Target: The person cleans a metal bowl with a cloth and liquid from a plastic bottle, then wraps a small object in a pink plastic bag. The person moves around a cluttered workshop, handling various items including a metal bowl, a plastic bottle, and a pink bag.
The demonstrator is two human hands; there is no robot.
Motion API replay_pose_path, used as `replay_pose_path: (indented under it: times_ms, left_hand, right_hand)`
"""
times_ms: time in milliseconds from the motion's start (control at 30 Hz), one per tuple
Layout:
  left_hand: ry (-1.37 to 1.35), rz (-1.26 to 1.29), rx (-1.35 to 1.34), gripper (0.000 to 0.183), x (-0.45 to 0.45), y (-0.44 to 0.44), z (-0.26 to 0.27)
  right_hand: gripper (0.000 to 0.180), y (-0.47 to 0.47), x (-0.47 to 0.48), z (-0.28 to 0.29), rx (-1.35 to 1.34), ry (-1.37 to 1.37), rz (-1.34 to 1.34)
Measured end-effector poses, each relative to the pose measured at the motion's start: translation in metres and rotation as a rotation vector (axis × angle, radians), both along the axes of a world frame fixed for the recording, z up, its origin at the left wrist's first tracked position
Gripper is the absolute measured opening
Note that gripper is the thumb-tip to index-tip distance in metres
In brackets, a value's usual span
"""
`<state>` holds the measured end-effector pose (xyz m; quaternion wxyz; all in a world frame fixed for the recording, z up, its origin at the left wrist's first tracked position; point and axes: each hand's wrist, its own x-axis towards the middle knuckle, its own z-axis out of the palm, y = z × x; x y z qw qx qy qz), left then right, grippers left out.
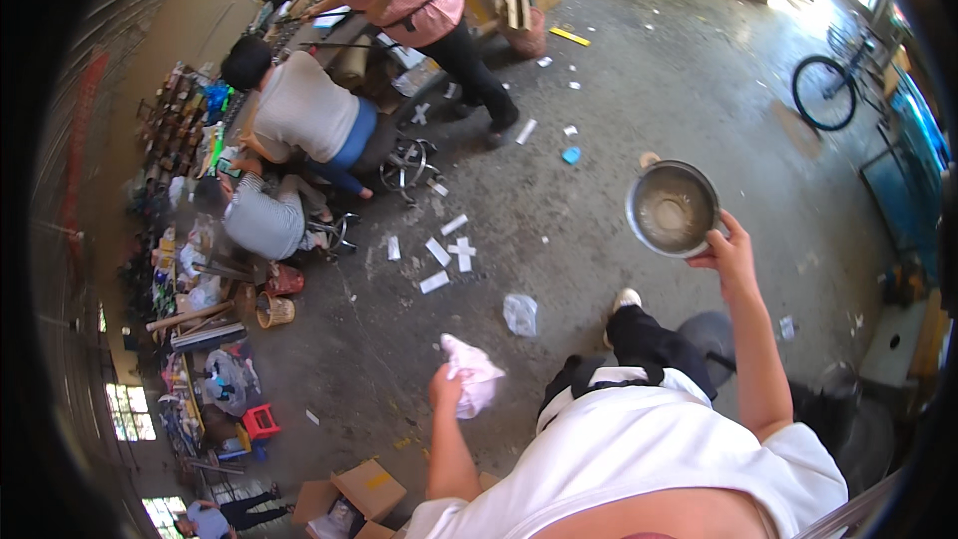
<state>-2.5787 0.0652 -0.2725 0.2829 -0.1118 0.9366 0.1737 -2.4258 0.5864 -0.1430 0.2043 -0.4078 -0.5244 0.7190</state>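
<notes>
My right hand [726,254] grips the rim of a round metal bowl [710,195], held out over the concrete floor at the right. Cloudy liquid appears to lie in the bowl, with a pale ring or disc at its middle. On the other side of my body, my left hand [447,388] is closed on a crumpled pale pink cloth [477,382], which hangs loosely from the fingers. Below and between the two hands, a clear plastic bag [520,315] lies on the floor.
Paper strips [438,252] and a blue scrap [571,156] litter the floor. Three people work or sit along a cluttered bench at the left, two near wheeled stools [408,168]. An open cardboard box [370,490] is at bottom, a wicker basket [275,311] left, a bicycle [825,92] upper right.
</notes>
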Motion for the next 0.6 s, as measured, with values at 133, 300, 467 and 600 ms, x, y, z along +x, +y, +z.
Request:
replay_pose_path:
  times_ms: [133, 300, 467, 600]
  left_hand:
    - [-0.129, -0.026, 0.042, 0.044, -0.050, 0.132, 0.024]
    - [-0.193, -0.159, 0.010, 0.044, -0.105, 0.193, -0.031]
    - [-0.232, -0.072, 0.046, 0.045, -0.174, 0.243, -0.065]
    - [-0.258, -0.017, 0.142, 0.046, -0.242, 0.306, -0.087]
  right_hand:
    - [0.048, 0.091, -0.051, 0.008, -0.003, -0.018, -0.049]
    - [0.047, 0.197, -0.123, 0.009, 0.021, -0.018, -0.054]
    - [0.043, 0.297, -0.185, 0.005, 0.016, -0.023, -0.106]
    - [0.036, 0.373, -0.228, 0.001, -0.014, 0.002, -0.182]
